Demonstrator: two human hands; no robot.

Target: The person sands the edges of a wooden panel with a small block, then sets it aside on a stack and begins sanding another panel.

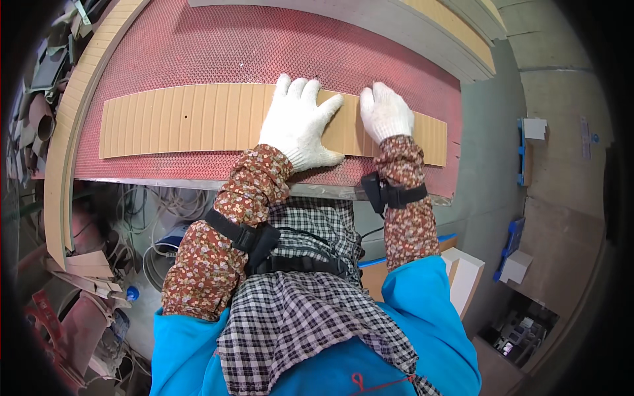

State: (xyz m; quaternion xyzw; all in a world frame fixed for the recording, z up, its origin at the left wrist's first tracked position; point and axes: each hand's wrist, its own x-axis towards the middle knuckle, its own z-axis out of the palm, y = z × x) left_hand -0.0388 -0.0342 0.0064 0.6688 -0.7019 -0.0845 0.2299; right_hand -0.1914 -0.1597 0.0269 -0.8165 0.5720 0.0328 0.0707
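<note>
A long tan grooved board (191, 120) lies across a red perforated work surface (264, 46). My left hand (298, 122), in a white glove, lies flat on the board with its fingers spread. My right hand (384, 112), also gloved in white, presses palm-down on the board near its right end, fingers together. Neither hand grips anything. Both forearms wear floral sleeve covers with black straps.
More tan boards (456, 30) are stacked at the back right. A curved wooden edge (69, 125) runs along the left. Scrap pieces and cables (152, 218) lie below the table on the left. A white block (465, 274) and blue items (514, 237) sit on the floor at right.
</note>
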